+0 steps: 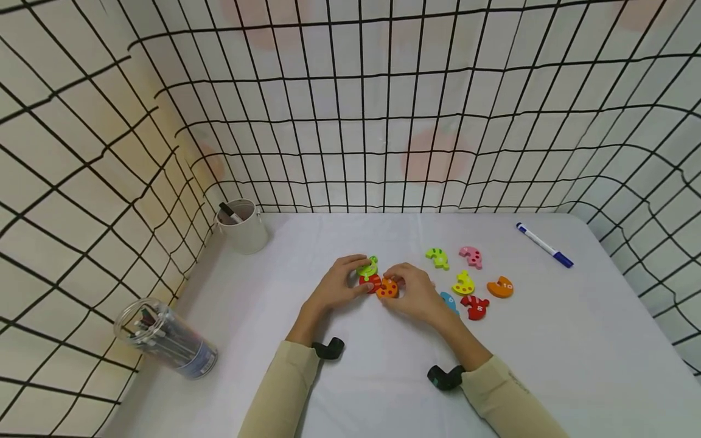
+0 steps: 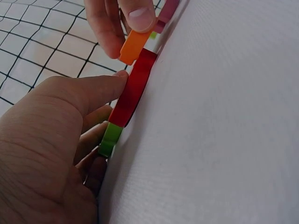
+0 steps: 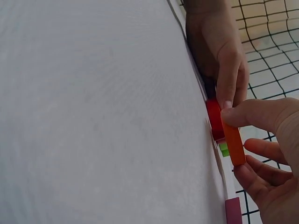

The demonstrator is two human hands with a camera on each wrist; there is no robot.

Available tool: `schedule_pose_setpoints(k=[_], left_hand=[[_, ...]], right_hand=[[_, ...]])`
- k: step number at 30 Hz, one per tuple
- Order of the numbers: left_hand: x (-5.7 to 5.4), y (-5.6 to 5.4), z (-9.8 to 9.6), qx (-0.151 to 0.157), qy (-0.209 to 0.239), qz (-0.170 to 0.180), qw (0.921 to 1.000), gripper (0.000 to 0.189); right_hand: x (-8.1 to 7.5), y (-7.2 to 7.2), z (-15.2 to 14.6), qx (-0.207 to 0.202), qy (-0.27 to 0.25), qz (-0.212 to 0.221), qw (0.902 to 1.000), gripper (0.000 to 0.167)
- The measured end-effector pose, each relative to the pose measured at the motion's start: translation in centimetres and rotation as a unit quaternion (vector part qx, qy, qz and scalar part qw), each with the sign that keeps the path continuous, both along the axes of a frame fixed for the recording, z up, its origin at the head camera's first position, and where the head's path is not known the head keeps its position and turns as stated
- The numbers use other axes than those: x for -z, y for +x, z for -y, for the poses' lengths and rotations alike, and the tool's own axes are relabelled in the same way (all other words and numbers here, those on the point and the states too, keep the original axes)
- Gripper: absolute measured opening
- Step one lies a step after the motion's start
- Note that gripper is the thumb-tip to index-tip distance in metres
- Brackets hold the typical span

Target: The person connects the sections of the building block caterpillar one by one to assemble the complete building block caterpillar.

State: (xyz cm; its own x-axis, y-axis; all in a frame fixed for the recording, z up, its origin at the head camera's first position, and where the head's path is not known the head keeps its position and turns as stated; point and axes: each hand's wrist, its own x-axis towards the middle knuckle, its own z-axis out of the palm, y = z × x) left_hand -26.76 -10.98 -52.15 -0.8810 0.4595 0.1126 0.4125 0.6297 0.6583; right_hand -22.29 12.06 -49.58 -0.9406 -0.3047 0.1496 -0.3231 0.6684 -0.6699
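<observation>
My left hand point(image 1: 335, 286) grips a green piece point(image 1: 368, 268) and a striped red piece point(image 1: 370, 281) that lie against each other on the white table, thumb on the red and fingers round the green. My right hand point(image 1: 417, 294) pinches a curved orange puzzle piece point(image 1: 387, 289) with red dots between thumb and fingers. In the right wrist view the orange piece point(image 3: 233, 142) stands right at the red piece point(image 3: 215, 120), overlapping it. The left wrist view shows the orange piece point(image 2: 135, 46) tilted, just above the end of the red one point(image 2: 134, 88).
Right of my hands lie more coloured pieces: green point(image 1: 437, 258), pink point(image 1: 471, 257), yellow point(image 1: 463, 283), orange point(image 1: 501, 287), red point(image 1: 475, 307) and blue point(image 1: 449, 302). A marker point(image 1: 544, 245) lies farther right. A white bucket point(image 1: 246, 234) and a pen jar point(image 1: 175, 344) stand left.
</observation>
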Motion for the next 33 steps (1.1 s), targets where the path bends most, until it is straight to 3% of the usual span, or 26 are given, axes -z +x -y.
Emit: schedule_pose_setpoints(k=[13, 22, 27, 33], left_hand=[[0.1, 0.0, 0.0, -0.007, 0.018, -0.009, 0.9998, 0.058], [0.0, 0.2, -0.4, -0.025, 0.007, -0.012, 0.9996, 0.061], [0.1, 0.2, -0.5, -0.028, -0.004, -0.014, 0.9995, 0.059], [0.0, 0.0, -0.3, -0.020, -0.006, -0.001, 0.9998, 0.061]], right_hand=[[0.2, -0.5, 1.1, 0.017, 0.025, 0.025, 0.9992, 0.046], [0.5, -0.4, 0.9, 0.022, 0.025, 0.041, 0.9986, 0.048], [0.6, -0.3, 0.0, 0.016, 0.016, 0.023, 0.9995, 0.048], [-0.5, -0.2, -2.0, 0.024, 0.010, 0.010, 0.9996, 0.043]])
